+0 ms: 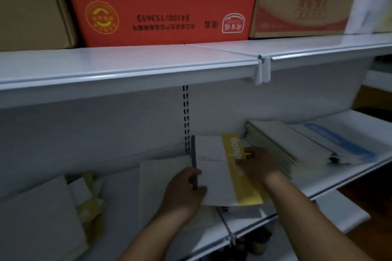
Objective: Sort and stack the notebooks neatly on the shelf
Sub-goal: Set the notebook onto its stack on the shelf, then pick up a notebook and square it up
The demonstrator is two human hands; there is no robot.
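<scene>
1. Two hands hold one notebook (214,176) above the middle of the lower shelf (339,172), near its front edge. The left hand (184,188) is wrapped round the dark spine with the thumb on the cover, and the right hand (259,163) is curled over the yellow-banded edge.
2. Just left of it, a pale notebook (161,178) lies flat on the shelf. A loose pile (42,214) of white and yellow ones slumps at the left end.
3. Toward the right end, a tidy stack (284,144) sits just beside the right hand, with blue-striped covers (343,144) beyond it.
4. Farthest back, the upper shelf (127,59) carries a red carton (165,6) between two brown cartons (31,6).
</scene>
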